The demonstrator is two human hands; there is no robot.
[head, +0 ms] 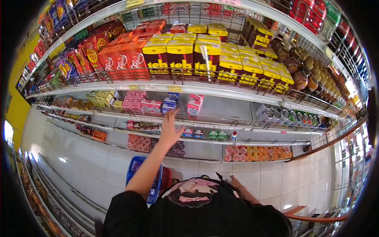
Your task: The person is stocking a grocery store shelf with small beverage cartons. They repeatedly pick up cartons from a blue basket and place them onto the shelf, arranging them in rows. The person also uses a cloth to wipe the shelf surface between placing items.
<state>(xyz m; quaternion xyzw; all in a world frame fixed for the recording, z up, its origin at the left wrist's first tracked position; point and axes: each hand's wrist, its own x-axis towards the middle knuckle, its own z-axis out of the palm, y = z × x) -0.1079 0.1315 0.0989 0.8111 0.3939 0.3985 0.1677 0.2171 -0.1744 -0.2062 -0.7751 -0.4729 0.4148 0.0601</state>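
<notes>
My left hand (171, 130) reaches out to a middle shelf, its fingers apart and holding nothing that I can see. Its fingertips appear just in front of a small stack of blue drink cartons (168, 106); whether they touch is not clear. Pink and red cartons (194, 105) stand a little to the right of those fingers, and pink cartons (134, 102) are grouped to the left. Low by my right side hangs my right hand (233, 181), partly hidden by my black shirt, so its grip does not show.
A blue plastic shopping basket (136, 161) is on the tiled floor at left, beside something red (165, 179). Above, a wire-fronted shelf (183, 84) holds yellow-topped tea cartons (180, 54). Drink cans (284, 116) stand at right; packed cups (257, 153) lie on the bottom shelf.
</notes>
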